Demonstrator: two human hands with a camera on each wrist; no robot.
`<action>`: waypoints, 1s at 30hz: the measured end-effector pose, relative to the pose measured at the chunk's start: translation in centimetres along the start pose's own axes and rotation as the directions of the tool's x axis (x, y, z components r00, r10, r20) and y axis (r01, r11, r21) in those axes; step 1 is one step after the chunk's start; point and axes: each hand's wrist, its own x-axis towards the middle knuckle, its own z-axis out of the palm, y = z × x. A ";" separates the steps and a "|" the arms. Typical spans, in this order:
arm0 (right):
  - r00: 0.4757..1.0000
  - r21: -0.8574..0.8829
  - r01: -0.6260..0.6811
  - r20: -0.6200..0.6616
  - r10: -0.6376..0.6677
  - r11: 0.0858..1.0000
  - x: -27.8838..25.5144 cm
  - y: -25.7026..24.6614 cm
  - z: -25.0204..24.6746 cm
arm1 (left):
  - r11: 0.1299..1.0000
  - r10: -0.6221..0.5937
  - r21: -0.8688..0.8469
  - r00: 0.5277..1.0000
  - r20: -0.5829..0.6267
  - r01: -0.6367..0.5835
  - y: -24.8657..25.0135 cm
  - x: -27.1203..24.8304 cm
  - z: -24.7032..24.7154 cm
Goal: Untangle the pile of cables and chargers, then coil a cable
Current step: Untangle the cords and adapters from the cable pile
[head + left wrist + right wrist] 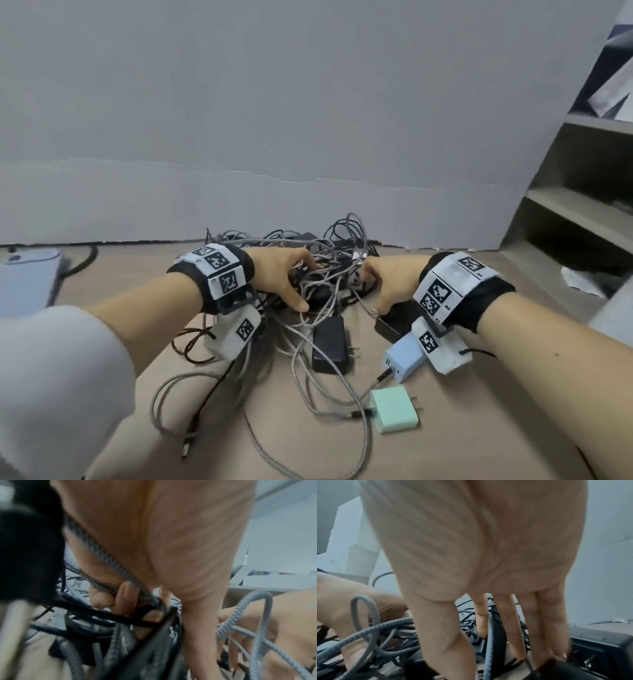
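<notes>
Left fingers [125, 599]: curled round a braided grey cable [102, 559] and dark strands, pinching them against the palm; seen only from the left wrist.
Left hand [279, 274]: palm down, wrist level, thumb stretched toward the black adapter [329, 344].
Right fingers [513, 626]: straight, slightly spread, tips down among the cords; nothing gripped.
Right hand [387, 279]: arched over the pile's right edge, facing the left hand.
Pile [329, 260]: a knot of braided grey and smooth black cable, mid-table against the wall, between both hands.
Head view only: loose grey loops trailing toward the camera; a boxy blue charger [406, 359] and a mint charger [394, 409] with two prongs, near the right wrist.
Table [462, 428]: matte tan.
</notes>
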 end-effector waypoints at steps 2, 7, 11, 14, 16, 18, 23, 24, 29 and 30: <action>1.000 0.046 -0.002 -0.012 0.002 0.999 -0.6 -0.2 -0.7 | 1.000 0.013 -0.013 0.999 -0.050 -0.014 0.2 -0.2 -1.0; 0.974 0.212 0.053 -0.225 -0.004 0.976 -2.8 -1.5 -3.4 | 0.960 0.073 -0.229 0.935 -0.348 -0.160 1.4 -1.6 -5.8; 0.951 0.184 0.158 -0.294 -0.099 0.970 -3.0 -3.1 -3.5 | 0.813 0.062 -0.488 0.881 -0.468 -0.317 1.8 -2.3 -8.6; 0.958 0.159 0.203 -0.237 -0.162 0.966 -1.1 -4.3 -2.3 | 0.691 0.070 -0.636 0.908 -0.413 -0.342 0.9 -2.1 -9.3; 0.967 0.186 0.212 -0.179 -0.179 0.959 1.1 -4.7 -1.8 | 0.662 0.062 -0.675 0.921 -0.384 -0.326 -0.2 -1.6 -9.1; 0.977 0.170 0.190 -0.133 -0.169 0.967 2.7 -5.3 -1.5 | 0.656 0.043 -0.693 0.932 -0.360 -0.298 -1.4 -1.2 -8.7; 0.996 -0.070 0.071 -0.054 -0.075 0.995 5.2 -6.4 -0.5 | 0.869 -0.017 -0.467 0.932 -0.363 -0.166 -5.2 -0.6 -7.9; 0.997 -0.131 0.046 -0.049 -0.053 0.990 5.7 -6.7 -0.3 | 0.947 -0.035 -0.310 0.928 -0.371 -0.088 -5.7 -0.8 -7.8; 1.000 -0.291 0.022 -0.007 -0.025 0.957 7.0 -7.5 -0.3 | 0.989 -0.115 0.045 0.924 -0.364 0.141 -7.2 -1.1 -6.3; 0.999 -0.286 0.034 0.019 -0.030 0.958 6.8 -7.7 -0.4 | 0.986 -0.129 0.050 0.927 -0.351 0.157 -7.4 -1.0 -6.2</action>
